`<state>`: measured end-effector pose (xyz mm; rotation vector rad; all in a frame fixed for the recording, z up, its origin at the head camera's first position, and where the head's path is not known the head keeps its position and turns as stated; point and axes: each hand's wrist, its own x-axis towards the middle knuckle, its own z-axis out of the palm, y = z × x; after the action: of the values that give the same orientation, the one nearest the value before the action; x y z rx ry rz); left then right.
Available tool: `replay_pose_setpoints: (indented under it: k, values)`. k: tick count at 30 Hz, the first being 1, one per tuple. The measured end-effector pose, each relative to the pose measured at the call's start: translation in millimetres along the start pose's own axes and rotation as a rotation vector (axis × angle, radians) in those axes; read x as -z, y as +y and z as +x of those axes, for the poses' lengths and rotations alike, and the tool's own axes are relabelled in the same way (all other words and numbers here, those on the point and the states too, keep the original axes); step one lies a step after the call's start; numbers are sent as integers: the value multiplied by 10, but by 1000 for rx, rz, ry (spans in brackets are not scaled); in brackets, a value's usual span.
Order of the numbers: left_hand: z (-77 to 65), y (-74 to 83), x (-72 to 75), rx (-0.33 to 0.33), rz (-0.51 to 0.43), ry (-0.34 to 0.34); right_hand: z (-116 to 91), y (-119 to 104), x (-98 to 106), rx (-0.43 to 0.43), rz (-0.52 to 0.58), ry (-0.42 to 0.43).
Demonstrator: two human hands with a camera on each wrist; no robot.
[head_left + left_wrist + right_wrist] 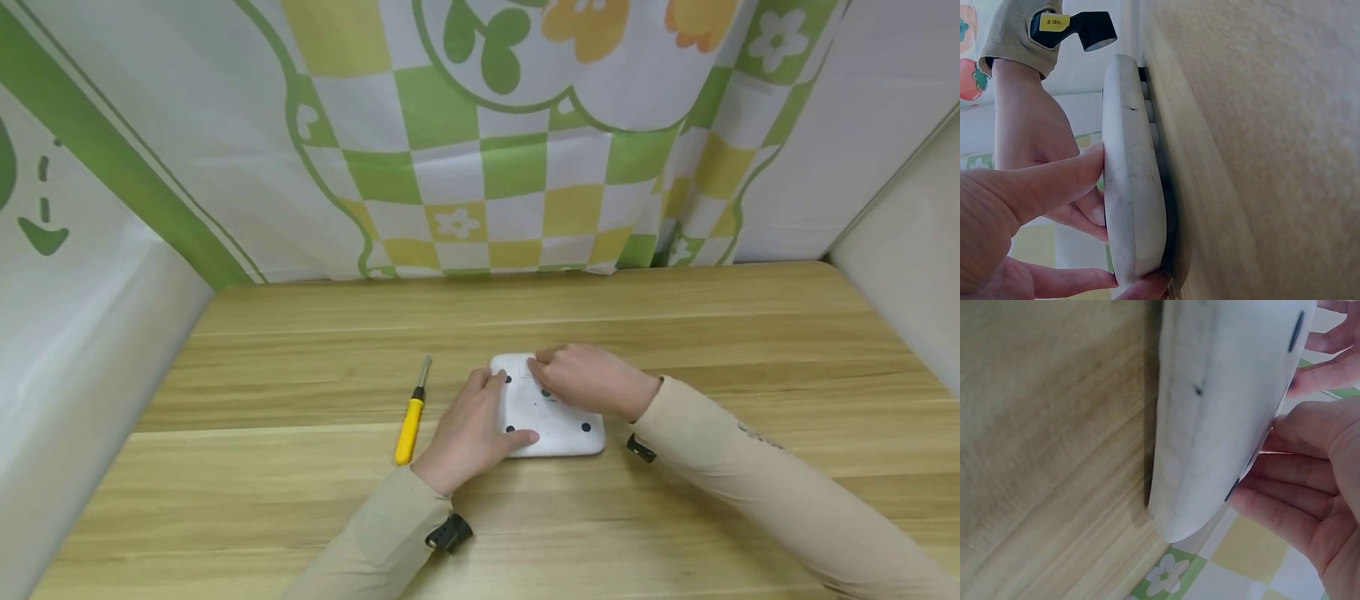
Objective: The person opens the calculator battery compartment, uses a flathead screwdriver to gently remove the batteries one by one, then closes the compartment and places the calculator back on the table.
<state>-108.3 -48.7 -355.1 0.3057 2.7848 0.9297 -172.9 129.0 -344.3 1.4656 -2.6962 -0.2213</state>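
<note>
A white calculator [558, 429] lies face down on the wooden table, dark round feet on its back and keys visible underneath in the left wrist view. My left hand [468, 429] grips its left side, the thumb lying on the back near the front edge. At the far edge of the back is a small rectangular cover [526, 369]. My right hand [588, 379] reaches over from the right with bent fingers, their tips touching the back beside this cover. The right wrist view shows the right hand [1310, 481] against the casing [1229, 419]; whether it pinches anything is hidden.
A screwdriver [410, 423] with a yellow handle lies left of the left hand, its tip pointing away. The wooden table [262, 492] ends at a checkered green and yellow curtain [517, 200] behind. White walls stand on both sides.
</note>
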Motion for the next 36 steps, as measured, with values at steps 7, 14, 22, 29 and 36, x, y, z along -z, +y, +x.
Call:
replay_pose_setpoints:
  k: [7, 14, 22, 29, 36]
  values:
    - [-4, 7, 1, -2, -2, 4, -11, 14, 18, -9, 9, -5]
    - [7, 1, -1, -1, -1, 6, -43, 42, -29, -7, 46, 61]
    - [1, 4, 0, 2, -1, 4, -56, 27, -59, 17, -11, 97]
    - [-3, -7, -3, -3, -7, 3, -55, 22, -67, 4, 16, 108]
    - [-5, -3, -1, 4, -8, 1, -68, 31, -50, -32, 65, 107]
